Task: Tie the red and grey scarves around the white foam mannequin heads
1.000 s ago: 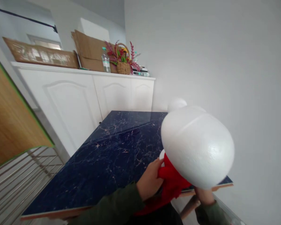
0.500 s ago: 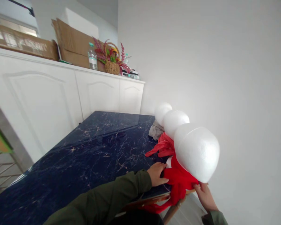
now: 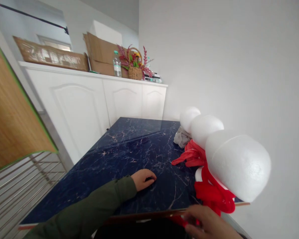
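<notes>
- At the lower centre of the frame, my left hand [image 3: 143, 179] lies on the dark blue marbled table [image 3: 109, 172], fingers loosely bent, thumb apart, nothing seen in it.
- At the bottom edge, right of centre, my right hand [image 3: 206, 220] is blurred; red shows around its fingertips, but I cannot tell whether they pinch any of it.
- At the lower right, bright red cloth [image 3: 225, 200] bunches under and beside the nearest white form [image 3: 239, 166], which is big, rounded and tilted toward the lower right, apart from both my hands.
- Behind it, toward the right of centre, the middle white form [image 3: 206, 129] and the far white form [image 3: 189, 118] line up along the table's right side.
- Left of these lie a paler red cloth [image 3: 195, 154] and a crumpled grey cloth [image 3: 181, 137].
- Across the upper left, a white cabinet [image 3: 77, 103] bears cardboard, a water bottle [image 3: 117, 64] and a flower basket [image 3: 135, 73].
- At the left edge, a wooden board [image 3: 15, 116] stands above metal bars [image 3: 27, 186].
</notes>
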Demonstrator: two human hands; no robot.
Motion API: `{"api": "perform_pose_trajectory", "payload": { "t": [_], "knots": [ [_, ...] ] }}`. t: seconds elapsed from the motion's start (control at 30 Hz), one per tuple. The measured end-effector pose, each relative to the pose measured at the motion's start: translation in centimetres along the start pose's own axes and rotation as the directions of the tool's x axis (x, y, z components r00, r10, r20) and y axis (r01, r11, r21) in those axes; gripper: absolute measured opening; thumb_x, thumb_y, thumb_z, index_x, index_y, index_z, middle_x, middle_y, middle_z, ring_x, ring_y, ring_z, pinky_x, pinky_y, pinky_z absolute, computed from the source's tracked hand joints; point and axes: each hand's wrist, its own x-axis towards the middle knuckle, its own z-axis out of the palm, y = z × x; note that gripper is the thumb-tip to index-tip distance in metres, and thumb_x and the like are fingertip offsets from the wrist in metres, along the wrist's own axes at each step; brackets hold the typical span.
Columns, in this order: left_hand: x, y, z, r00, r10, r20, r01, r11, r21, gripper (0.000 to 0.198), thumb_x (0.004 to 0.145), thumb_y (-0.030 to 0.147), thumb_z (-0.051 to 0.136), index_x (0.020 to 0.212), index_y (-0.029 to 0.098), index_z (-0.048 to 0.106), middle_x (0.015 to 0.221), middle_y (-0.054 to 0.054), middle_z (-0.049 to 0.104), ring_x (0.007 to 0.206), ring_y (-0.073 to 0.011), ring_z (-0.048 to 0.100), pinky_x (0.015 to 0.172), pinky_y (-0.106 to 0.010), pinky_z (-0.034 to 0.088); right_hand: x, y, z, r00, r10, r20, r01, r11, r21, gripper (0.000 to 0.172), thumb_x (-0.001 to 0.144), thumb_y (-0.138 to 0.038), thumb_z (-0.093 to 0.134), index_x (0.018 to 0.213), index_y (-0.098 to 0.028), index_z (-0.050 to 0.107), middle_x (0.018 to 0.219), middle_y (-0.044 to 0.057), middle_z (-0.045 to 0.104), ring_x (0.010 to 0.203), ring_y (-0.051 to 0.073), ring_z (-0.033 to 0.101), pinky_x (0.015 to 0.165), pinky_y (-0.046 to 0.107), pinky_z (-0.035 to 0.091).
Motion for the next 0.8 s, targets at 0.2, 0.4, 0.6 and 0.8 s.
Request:
{"api": "perform_pose_trajectory", "payload": {
  "t": [0.2,0.4,0.6,0.8],
  "knots": [
    [0.2,-3.9,-2.2,0.967,-0.137,-0.215,0.165,0.979,0.119,0.029,0.069,0.016,0.049,0.096,0.012,0.061,0.1,-0.011,0.062,0.098,-0.0213,0.053,0.09,-0.034,0.038,19.3,-4.2,6.1,0.877,-0.415,-0.243,0.388,0.909,-0.153,0.035,0.075,-0.015,0.044,0.107,-0.014,0.056,0.114,0.011,0.054,0.109,0.02,0.045,0.097,0.036,0.032],
    [-0.3,-4.5,-3.1,0.958,-0.203,-0.201,0.198,0.979,-0.042,0.029,0.063,0.008,0.049,0.088,0.014,0.064,0.09,-0.004,0.066,0.087,-0.0167,0.058,0.083,-0.028,0.042,25.5,-0.9,9.2,0.928,-0.334,-0.164,0.332,0.942,-0.042,0.04,0.076,-0.018,0.042,0.114,-0.013,0.054,0.116,0.011,0.055,0.11,0.021,0.047,0.097,0.039,0.033],
    [-0.3,-4.6,-3.0,0.961,-0.185,-0.204,0.182,0.983,-0.033,0.026,0.059,0.011,0.055,0.083,0.015,0.065,0.086,-0.004,0.065,0.085,-0.0175,0.057,0.08,-0.028,0.042,24.9,-0.2,9.1,0.957,-0.268,-0.107,0.266,0.963,-0.03,0.045,0.073,-0.018,0.045,0.118,-0.016,0.051,0.121,0.008,0.052,0.116,0.02,0.043,0.1,0.039,0.03],
    [-0.4,-5.3,-2.7,0.976,-0.106,-0.188,0.105,0.994,-0.012,0.031,0.058,0.007,0.052,0.086,0.016,0.063,0.088,-0.004,0.064,0.088,-0.0182,0.055,0.082,-0.03,0.041,24.9,-0.6,8.9,0.956,-0.282,-0.081,0.278,0.959,-0.059,0.048,0.071,-0.016,0.045,0.119,-0.015,0.05,0.122,0.008,0.051,0.117,0.02,0.041,0.101,0.038,0.029]
  ]
}}
